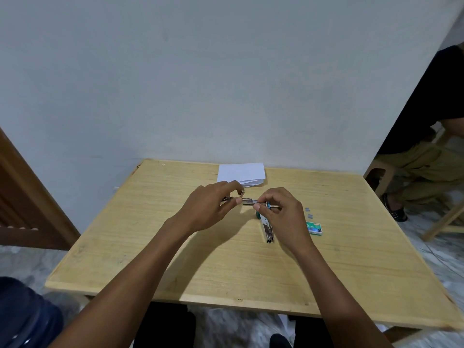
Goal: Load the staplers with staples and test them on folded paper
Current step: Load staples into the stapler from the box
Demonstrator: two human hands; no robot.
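Observation:
Both hands hold a small metal stapler (248, 201) just above the wooden table (175, 259). My left hand (213, 208) pinches its left end, and my right hand (281, 212) grips its right end, where a blue part shows. A second silver stapler (268, 229) lies on the table below my right hand, with a teal end under the fingers. The folded white paper (241, 174) rests at the table's far edge. A green staple box (314, 227) and two loose staple strips (309, 213) lie to the right.
A grey wall stands right behind the table. A seated person in dark top and olive trousers (426, 159) is on a stool at the right. A brown wooden door (30, 197) is at the left, and a blue object (25, 320) at bottom left.

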